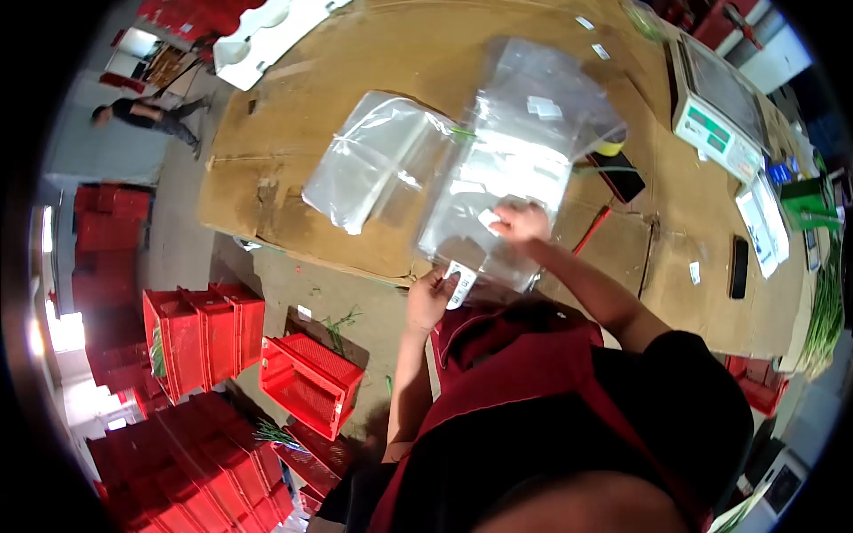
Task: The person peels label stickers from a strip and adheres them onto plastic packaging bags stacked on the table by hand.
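Note:
My left hand (427, 302) is closed on a strip of white labels (460, 285) with dark print, at the table's near edge. Between the fingertips of my right hand (524, 222) is a small white label (488, 218). That hand is over a stack of clear plastic bags (506, 169), whose surface glares with reflected light. Farther up the stack lie a few white labels (544, 108). Left of it, a second pile of clear plastic bags (369, 160) rests on the cardboard-covered table (293, 178).
A scale (711, 124) stands at the right. Near it are a dark phone-like object (738, 266), a red pen-like stick (592, 229) and a roll of tape (609, 144). Red crates (311, 382) fill the floor at left. A person (147, 115) walks beyond the table.

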Motion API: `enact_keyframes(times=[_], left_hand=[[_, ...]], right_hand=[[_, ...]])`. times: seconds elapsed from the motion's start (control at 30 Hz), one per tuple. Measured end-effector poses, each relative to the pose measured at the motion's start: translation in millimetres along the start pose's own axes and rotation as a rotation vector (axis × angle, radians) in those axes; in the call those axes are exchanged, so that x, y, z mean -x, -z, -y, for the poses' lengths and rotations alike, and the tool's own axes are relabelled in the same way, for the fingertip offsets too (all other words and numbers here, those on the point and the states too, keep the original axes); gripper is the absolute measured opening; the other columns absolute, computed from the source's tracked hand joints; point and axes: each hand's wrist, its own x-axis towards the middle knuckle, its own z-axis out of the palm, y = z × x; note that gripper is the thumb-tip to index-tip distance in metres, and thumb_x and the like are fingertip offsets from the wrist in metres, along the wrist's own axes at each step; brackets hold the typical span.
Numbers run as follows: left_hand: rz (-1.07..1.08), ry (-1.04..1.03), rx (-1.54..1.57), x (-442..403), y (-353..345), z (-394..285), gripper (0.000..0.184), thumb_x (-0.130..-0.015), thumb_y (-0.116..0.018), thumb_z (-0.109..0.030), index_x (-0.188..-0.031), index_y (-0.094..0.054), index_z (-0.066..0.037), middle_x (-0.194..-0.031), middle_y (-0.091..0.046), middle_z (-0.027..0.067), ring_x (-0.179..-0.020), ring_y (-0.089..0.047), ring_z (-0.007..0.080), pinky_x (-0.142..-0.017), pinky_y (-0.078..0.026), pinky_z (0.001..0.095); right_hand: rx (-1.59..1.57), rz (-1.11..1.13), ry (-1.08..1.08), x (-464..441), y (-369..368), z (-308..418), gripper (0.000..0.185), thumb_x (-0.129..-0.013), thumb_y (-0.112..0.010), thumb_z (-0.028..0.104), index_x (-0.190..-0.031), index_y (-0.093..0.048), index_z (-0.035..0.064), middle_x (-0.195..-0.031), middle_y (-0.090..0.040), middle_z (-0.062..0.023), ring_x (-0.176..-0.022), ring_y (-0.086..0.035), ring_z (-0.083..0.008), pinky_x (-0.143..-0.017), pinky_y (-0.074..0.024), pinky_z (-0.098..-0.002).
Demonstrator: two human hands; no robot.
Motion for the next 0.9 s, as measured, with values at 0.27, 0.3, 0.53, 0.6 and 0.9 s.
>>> enact_keyframes(times=[0.27,0.3,0.53,0.6,0.9], left_hand=[[-0.162,0.206,0.392,74,13,89,0.015,-0.089,-0.054,-0.015,-0.088,-0.059,0.0,-0.074,-0.053,-0.003,-0.066,-0.044,0.0048,-0.058,-0.037,0.0203],[-0.272,0.397,0.353,109,18,114,0.018,-0.09,-0.051,-0.016,-0.09,-0.059,0.0,-0.076,-0.057,0.0018,-0.069,-0.05,0.0086,-0.061,-0.041,0.0223],[-0.207,1.2,0.215,376,-29,286,0.02,-0.088,-0.05,-0.017,-0.092,-0.06,-0.001,-0.085,-0.063,0.0125,-0.07,-0.058,0.0157,-0.063,-0.045,0.0248],[-0.15,1.223,0.228,381,-41,282,0.018,-0.087,-0.051,-0.016,-0.09,-0.06,-0.001,-0.086,-0.063,0.0123,-0.069,-0.057,0.0146,-0.061,-0.045,0.0243],[-0.373,0.721,0.477,195,-7,221,0.01,-0.084,-0.054,-0.009,-0.08,-0.059,-0.001,-0.092,-0.063,0.0118,-0.061,-0.053,0.0097,-0.055,-0.042,0.0222]], right_hand=[[-0.316,0.232,0.169,10,47,-8,0.035,-0.063,-0.072,0.036,-0.089,-0.06,0.0153,-0.086,-0.059,0.0005,-0.079,-0.054,-0.0189,-0.075,-0.0398,-0.0341],[-0.215,0.238,0.357,14,46,-10,0.035,-0.061,-0.074,0.035,-0.088,-0.061,0.0159,-0.092,-0.058,0.0016,-0.088,-0.052,-0.018,-0.082,-0.0359,-0.0343],[-0.275,0.297,0.302,18,45,-15,0.013,-0.071,-0.067,0.025,-0.074,-0.061,0.0139,-0.098,-0.057,0.001,-0.091,-0.049,-0.0194,-0.083,-0.0324,-0.0349],[-0.285,0.29,0.302,18,43,-18,0.014,-0.07,-0.068,0.026,-0.073,-0.061,0.0139,-0.098,-0.057,0.0008,-0.091,-0.049,-0.0194,-0.083,-0.0325,-0.0349],[-0.253,0.298,0.31,13,26,-24,0.016,-0.071,-0.066,0.029,-0.075,-0.062,0.0139,-0.078,-0.055,0.0006,-0.081,-0.05,-0.0176,-0.076,-0.0319,-0.0341]])
